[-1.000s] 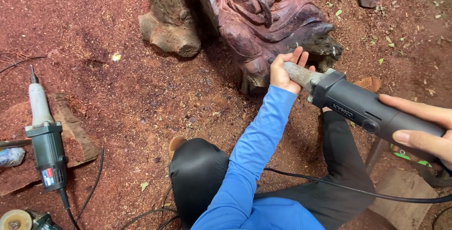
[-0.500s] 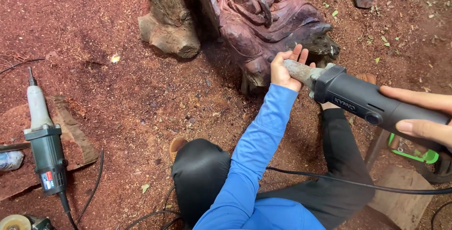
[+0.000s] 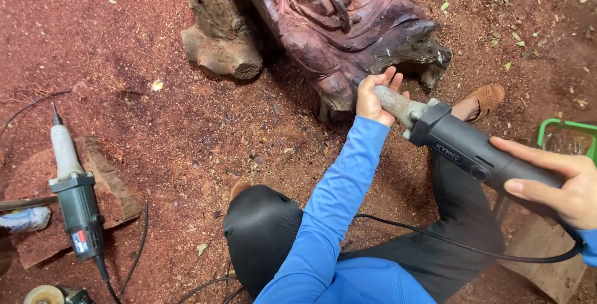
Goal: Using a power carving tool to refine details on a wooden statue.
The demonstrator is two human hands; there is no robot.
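Observation:
A dark reddish carved wooden sculpture (image 3: pixel 348 24) stands on the sawdust-covered ground at the top. I hold a long grey die grinder (image 3: pixel 472 151) aimed at its lower front edge. My left hand (image 3: pixel 375 95) is wrapped around the grinder's pale metal neck, close to the carving. My right hand (image 3: pixel 559 182) grips the rear of the grinder's dark body at the right edge. The tool's tip is hidden behind my left hand. My legs in black trousers (image 3: pixel 267 235) are folded below the tool.
A second green-and-white grinder (image 3: pixel 73 192) lies on a wood slab (image 3: pixel 109 186) at the left, its black cord trailing down. A green crate (image 3: pixel 563 133) sits at the right edge. My sandalled foot (image 3: pixel 482 100) rests beside the carving. Red sawdust covers the ground.
The grinder's rear end and my right hand have dropped slightly lower and leftward in view. My left hand stays on the neck at the carving's base.

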